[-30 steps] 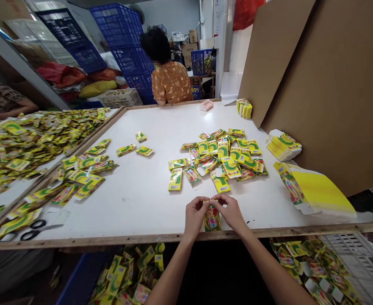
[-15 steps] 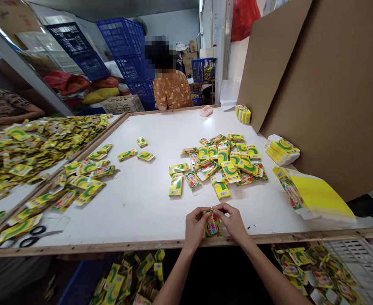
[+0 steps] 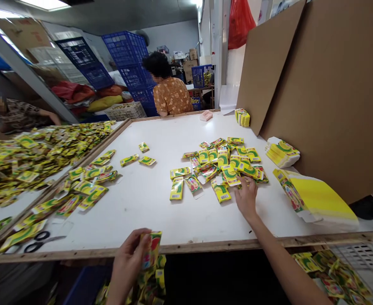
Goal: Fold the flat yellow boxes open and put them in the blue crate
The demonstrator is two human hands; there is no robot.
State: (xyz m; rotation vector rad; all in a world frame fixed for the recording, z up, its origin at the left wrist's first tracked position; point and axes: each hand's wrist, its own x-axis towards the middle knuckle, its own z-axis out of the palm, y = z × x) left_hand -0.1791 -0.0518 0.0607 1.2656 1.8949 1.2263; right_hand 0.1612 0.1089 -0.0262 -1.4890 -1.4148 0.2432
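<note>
My left hand (image 3: pixel 129 256) is closed on a small yellow and green printed carton (image 3: pixel 152 250), held just over the table's front edge, above a heap of similar cartons (image 3: pixel 159 275) below. My right hand (image 3: pixel 247 197) reaches to the near right side of a loose pile of small cartons (image 3: pixel 222 157) on the white table. Its fingers are slightly bent and apart, with the tips touching the pile; no carton is visibly lifted in them. Single cartons (image 3: pixel 176 189) lie along the pile's left side, some with white end flaps standing out.
Stacks of flattened cartons (image 3: pixel 322 195) lean at the right beside brown cardboard sheets (image 3: pixel 329 97). Scissors (image 3: pixel 42 242) and more cartons (image 3: pixel 92 195) lie at left. A wooden rim (image 3: pixel 205 248) edges the table. A person in an orange patterned top (image 3: pixel 173 95) sits beyond; another person is at far left.
Both hands were together on one carton at the table's front edge. The left hand has carried it left and down past the edge; the right has let go and moved forward to the pile.
</note>
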